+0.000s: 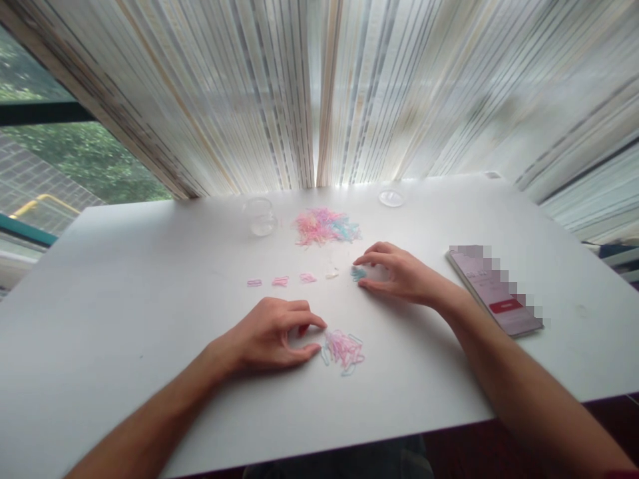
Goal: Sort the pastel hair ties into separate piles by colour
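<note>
Small pastel loops lie on the white table; whether they are elastic bands or clips is too fine to tell. My left hand (pixel 284 332) is open at the left edge of the near pile of pink and blue loops (pixel 344 351), thumb and index finger apart. My right hand (pixel 394 271) is open, with its thumb and index fingertips around a small blue cluster (pixel 358 273). Left of that cluster, in a row, are a pale cluster (pixel 332 275), two pink clusters (pixel 307 277) (pixel 280 281) and a purple cluster (pixel 254 283).
A larger mixed heap of loops (pixel 324 226) lies farther back. Beside it stands a clear round container (pixel 262 219), and a clear lid (pixel 391 198) lies to the right. A booklet-like item (pixel 492 293) rests beside my right forearm. Striped curtains (pixel 279 93) hang behind the white table (pixel 124 279).
</note>
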A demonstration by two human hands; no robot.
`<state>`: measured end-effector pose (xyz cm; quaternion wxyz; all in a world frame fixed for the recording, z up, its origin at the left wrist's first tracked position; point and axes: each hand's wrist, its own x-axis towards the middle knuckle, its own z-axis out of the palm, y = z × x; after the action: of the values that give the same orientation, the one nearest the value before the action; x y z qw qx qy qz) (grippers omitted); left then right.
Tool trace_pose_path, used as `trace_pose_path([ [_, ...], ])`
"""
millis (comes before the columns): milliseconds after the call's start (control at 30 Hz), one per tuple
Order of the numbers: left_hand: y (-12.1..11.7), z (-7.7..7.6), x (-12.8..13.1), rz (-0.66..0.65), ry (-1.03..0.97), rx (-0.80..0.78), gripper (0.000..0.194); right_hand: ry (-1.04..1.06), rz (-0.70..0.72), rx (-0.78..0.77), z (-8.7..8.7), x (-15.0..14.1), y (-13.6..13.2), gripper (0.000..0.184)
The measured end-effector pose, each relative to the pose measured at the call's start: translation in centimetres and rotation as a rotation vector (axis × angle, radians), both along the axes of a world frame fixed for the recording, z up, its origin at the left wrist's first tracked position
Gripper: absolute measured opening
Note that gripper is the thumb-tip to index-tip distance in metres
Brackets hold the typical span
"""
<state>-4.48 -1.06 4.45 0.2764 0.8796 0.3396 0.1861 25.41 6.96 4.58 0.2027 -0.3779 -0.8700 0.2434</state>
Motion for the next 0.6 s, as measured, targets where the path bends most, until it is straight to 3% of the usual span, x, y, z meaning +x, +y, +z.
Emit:
trace_pose_path([
  [200,0.0,0.1,0.0,-0.015,-0.020,-0.009,0.018,0.004,-0.009,-0.012,-0.1,-0.4,0.1,0.020],
  [333,-0.1,0.1,0.1,0.014,0.003,-0.004,0.026,-0.007,-0.012,-0.028,0.1,-0.4,0.1,0.019],
  [600,-0.5,-0.5,1.1,0.016,0.015,0.124,0.024,0.001,-0.022,0.014,0.0,-0.5,-0.1,0.018],
])
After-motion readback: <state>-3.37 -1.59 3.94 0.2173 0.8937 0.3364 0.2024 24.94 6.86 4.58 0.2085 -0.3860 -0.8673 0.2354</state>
